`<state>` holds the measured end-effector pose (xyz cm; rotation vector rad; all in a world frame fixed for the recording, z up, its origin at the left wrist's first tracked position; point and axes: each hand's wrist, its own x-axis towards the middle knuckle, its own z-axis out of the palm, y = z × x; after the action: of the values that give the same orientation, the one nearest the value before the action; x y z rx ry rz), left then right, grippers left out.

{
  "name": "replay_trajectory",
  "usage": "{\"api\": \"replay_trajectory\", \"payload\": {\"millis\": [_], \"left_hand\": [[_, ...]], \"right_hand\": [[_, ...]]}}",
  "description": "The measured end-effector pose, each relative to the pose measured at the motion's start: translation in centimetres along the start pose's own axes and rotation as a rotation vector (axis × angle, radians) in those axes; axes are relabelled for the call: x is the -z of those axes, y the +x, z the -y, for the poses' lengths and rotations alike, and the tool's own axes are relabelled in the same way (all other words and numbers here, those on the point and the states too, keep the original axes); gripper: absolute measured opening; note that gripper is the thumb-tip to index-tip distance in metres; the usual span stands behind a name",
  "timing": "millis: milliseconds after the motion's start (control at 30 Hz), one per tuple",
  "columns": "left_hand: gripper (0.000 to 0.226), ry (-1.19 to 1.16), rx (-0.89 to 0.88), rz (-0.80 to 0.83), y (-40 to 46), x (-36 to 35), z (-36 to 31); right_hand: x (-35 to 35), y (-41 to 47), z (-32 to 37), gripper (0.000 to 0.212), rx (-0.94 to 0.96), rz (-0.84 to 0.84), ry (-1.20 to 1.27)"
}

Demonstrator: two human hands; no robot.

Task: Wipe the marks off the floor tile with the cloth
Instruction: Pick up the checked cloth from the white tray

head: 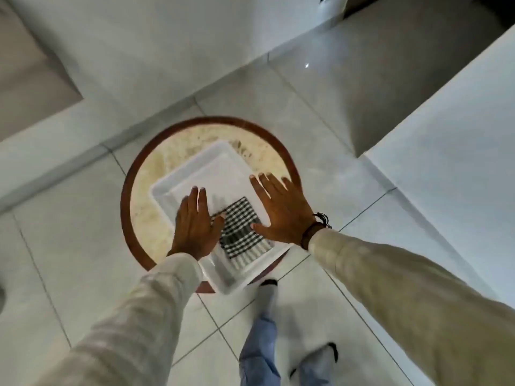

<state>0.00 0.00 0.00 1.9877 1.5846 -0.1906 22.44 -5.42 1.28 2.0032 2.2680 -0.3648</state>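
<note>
A: Head view, looking straight down. Round side table (pixel 139 190), dark wood rim, pale speckled top, standing on grey floor tiles (pixel 320 316).

B: What sits on it?

A: White square tray (pixel 195 174), turned so one corner points away from the person and one overhangs the table's near edge. Checked black-and-white cloth (pixel 241 227) lies flat inside the tray, toward its near corner, fringe along the cloth's near side.

B: Hands?

A: Left hand (pixel 195 227) is spread flat, palm down, fingers straight, over the tray's left side; its thumb is at the cloth's left edge. Right hand (pixel 281 213) is also flat and splayed, over the tray's right edge, thumb tip at the cloth's right edge. Neither is curled round anything, nothing gripped. Whether the palms press down or hang just above, I cannot tell.

B: Sleeves?

A: Cream long sleeves on both arms. Dark wristband (pixel 312 232) with a frayed cord on the right wrist.

B: Below the table?

A: Light blue trouser legs (pixel 259 344) and two feet on the tiles, one just by the table's near edge. Grout lines run diagonally. No marks on the tiles that I can make out at this sharpness.
</note>
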Motion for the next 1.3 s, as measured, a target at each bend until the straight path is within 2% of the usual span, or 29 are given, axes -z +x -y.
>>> {"api": "replay_trajectory", "payload": {"millis": [67, 133, 200, 300, 367, 467, 567, 633, 733, 867, 1067, 1300], "left_hand": [[0.072, -0.078, 0.105, 0.020, 1.1, -2.8, 1.2], [0.061, -0.189, 0.269, 0.077, 2.1, -5.9, 2.0], [0.061, -0.316, 0.417, 0.120, 3.3, -8.4, 2.4], [0.065, -0.389, 0.517, 0.141, 5.1, -10.7, 2.3], [0.066, -0.462, 0.577, 0.094, 6.1, -11.7, 2.1], [0.062, -0.589, 0.653, 0.053, 6.8, -12.1, 2.1], [0.052, -0.722, 0.678, 0.055, 6.5, -11.3, 2.2], [0.043, -0.849, 0.645, 0.080, 5.8, -9.7, 1.3], [0.040, -1.020, 0.527, 0.160, 4.6, -7.1, -1.6], [0.036, -1.025, 0.276, 0.303, 2.9, -5.8, -8.5], [0.037, -0.862, 0.072, 0.389, 0.0, -8.7, -19.8], [0.035, -0.633, -0.086, 0.479, -3.2, -16.7, -27.4]], "right_hand": [[-3.5, 1.8, 1.6, 0.096, 0.010, 0.097, 0.113], [-7.1, 3.2, 3.2, 0.087, -0.085, 0.155, 0.221], [-9.9, 4.8, 4.2, 0.086, -0.221, 0.191, 0.296], [-12.4, 6.4, 4.8, 0.083, -0.370, 0.220, 0.388], [-13.8, 7.0, 4.8, 0.073, -0.479, 0.209, 0.473], [-14.5, 7.5, 4.5, 0.061, -0.696, 0.200, 0.713], [-13.6, 7.1, 3.6, 0.033, -0.843, 0.253, 0.968], [-12.1, 5.9, 2.5, 0.025, -0.919, 0.255, 1.183], [-9.0, 2.8, -0.3, 0.036, -1.076, 0.248, 1.545], [-5.2, -4.0, -5.0, 0.045, -1.147, 0.126, 1.887], [-3.2, -14.6, -10.3, 0.046, -1.164, -0.094, 2.052], [-7.6, -25.1, -14.5, 0.042, -1.225, -0.181, 2.145]]}}
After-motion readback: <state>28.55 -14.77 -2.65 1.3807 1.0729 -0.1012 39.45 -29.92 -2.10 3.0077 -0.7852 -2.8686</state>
